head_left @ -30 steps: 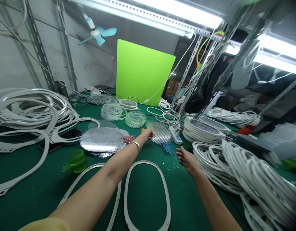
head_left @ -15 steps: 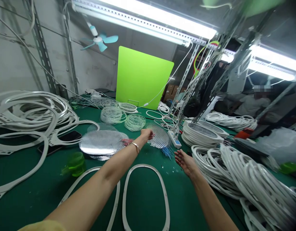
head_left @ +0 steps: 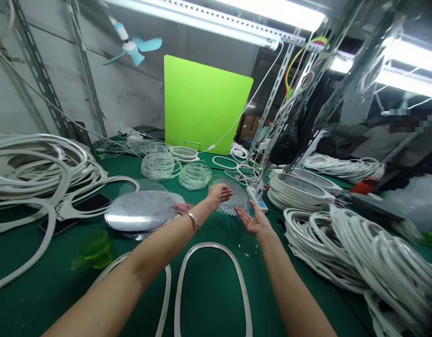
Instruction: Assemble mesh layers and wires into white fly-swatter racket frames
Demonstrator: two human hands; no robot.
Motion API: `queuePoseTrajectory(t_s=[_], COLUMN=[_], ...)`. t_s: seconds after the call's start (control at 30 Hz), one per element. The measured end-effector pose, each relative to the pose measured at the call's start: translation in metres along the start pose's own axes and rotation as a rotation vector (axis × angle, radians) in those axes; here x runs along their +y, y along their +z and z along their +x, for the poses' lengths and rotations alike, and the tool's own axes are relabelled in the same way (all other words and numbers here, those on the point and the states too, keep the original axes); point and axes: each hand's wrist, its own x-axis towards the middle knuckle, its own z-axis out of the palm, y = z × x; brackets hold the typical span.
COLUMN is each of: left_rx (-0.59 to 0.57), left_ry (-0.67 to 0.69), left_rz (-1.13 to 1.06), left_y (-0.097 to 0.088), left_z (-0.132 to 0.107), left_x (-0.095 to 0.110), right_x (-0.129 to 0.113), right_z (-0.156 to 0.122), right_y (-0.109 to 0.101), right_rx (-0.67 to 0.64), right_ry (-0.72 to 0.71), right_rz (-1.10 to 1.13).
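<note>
A flat dark-green tabletop [head_left: 265, 290] spreads across the whole view, with an upright lime-green square board [head_left: 205, 103] at its far side. A heap of glossy white rounded frames [head_left: 373, 252] fills the right. One narrow white oval frame [head_left: 212, 245] lies flat in front, between the forearms. To the left rest shiny silver mesh ovals [head_left: 142, 208], overlapping. A grey diamond-patterned mesh sheet [head_left: 237, 187] lies at centre, beneath the hands. The left hand [head_left: 220, 194] is spread over its left part, fingers extended; the right hand [head_left: 253, 222] is at its near edge, fingers loosely apart. Whether either touches the mesh cannot be told. Just beyond the right hand sits a white rectangular power strip [head_left: 261, 205]; thin red strands [head_left: 183, 207] lie near the left wrist.
</note>
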Motion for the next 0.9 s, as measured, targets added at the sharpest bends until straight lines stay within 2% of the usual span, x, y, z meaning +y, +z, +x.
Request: queuePoseTrajectory(t_s=[0.1,0.23,0.33,0.43,0.57,0.67,0.77,0.9], left_rx=[0.025,0.004,-0.024,-0.060,-0.083,-0.188,-0.281,-0.298], left_ry=[-0.019,-0.032,0.059,0.197,0.385,0.485,0.519,0.572], left_rz=[0.001,0.034,0.089,0.202,0.504,0.802,1.084,1.368], left_y=[-0.002,0.006,0.014,0.009,-0.013,-0.022,-0.016,-0.006], left_z=[0.003,0.010,0.013,0.016,0.026,0.040,0.055,0.065], left_x=[0.000,-0.001,-0.002,-0.004,-0.011,-0.022,-0.034,-0.049], right_x=[0.006,0.004,-0.001,-0.004,-0.005,-0.006,-0.007,-0.004], right_z=[0.002,0.000,0.005,0.015,0.027,0.029,0.029,0.028], right_y=[-0.010,-0.019,-0.014,-0.006,0.000,0.001,-0.002,-0.010], right_rx=[0.049,0.005,-0.050,-0.064,-0.045,-0.051,-0.055,-0.049], right_ry=[-0.011,0.063,0.092,0.060,-0.014,-0.058,-0.099,-0.164], right_rz=[0.002,-0.010,0.032,0.100,0.194,0.266,0.334,0.422])
